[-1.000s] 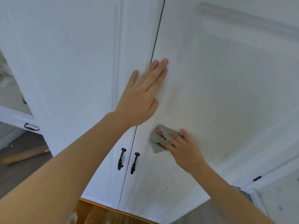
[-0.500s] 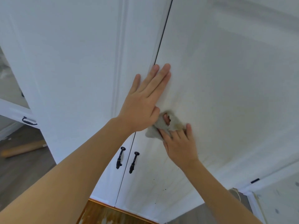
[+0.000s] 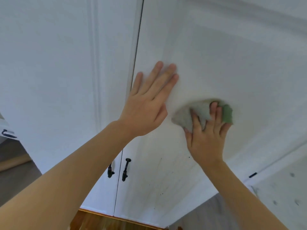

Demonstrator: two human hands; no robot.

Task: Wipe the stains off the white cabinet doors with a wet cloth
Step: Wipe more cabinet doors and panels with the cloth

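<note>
Pressing a grey cloth (image 3: pixel 197 113) flat against the right door (image 3: pixel 232 63) of a white cabinet, the right hand (image 3: pixel 206 138) has its fingers (image 3: pixel 214 113) spread straight over the fabric, with the thumb stretched along the cloth's lower left edge. A green patch of the cloth shows just past the fingertips on the right. The cloth sits about mid-height on the door, right of the seam between the two doors and above the handles.

The left hand (image 3: pixel 146 110) lies open and flat on the cabinet, fingers together and pointing up and to the right; its fingertips rest on the right door's left edge while the palm straddles the dark seam. It holds nothing and sits just left of the cloth, not touching it.

Small dark specks and faint brownish streaks (image 3: pixel 162 180) mark the right door below the cloth. Two black handles (image 3: pixel 125 170) hang side by side near the seam, one on each door, the left one partly hidden behind the left forearm. The left door (image 3: pixel 58 72) looks cleaner. A strip of wooden floor (image 3: pixel 99 221) shows under the doors, and another white panel (image 3: pixel 285 188) with grey smudges stands at lower right.
</note>
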